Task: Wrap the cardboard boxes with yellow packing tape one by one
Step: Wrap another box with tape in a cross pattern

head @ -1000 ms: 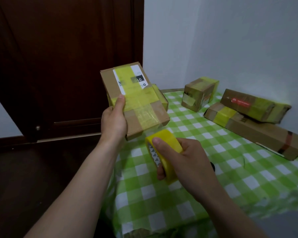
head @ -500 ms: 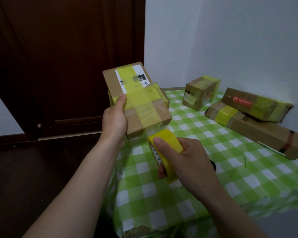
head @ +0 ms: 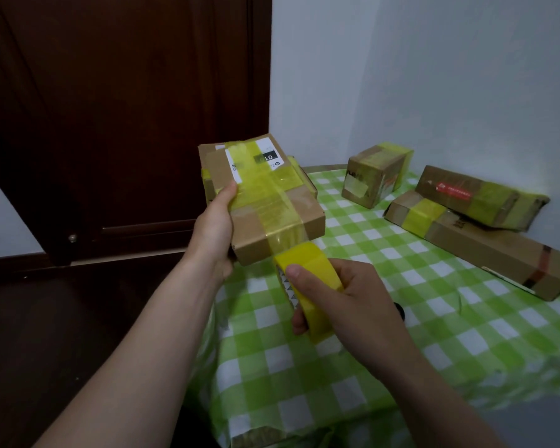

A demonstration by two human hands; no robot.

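Your left hand [head: 214,227] grips the cardboard box [head: 265,202] aloft over the table's [head: 401,318] edge, thumb pinning tape, so your right hand [head: 346,302], clasping the yellow tape roll [head: 307,286], can draw the strip taut underneath.

I seem to be in a room at home: a dark wooden door [head: 126,124] fills the left, and plain white walls [head: 450,76] meet in the far corner. A small table [head: 324,168] stands near me under a green-and-white checked cloth [head: 401,334]. Taped cardboard parcels [head: 498,250] lie along the right wall.
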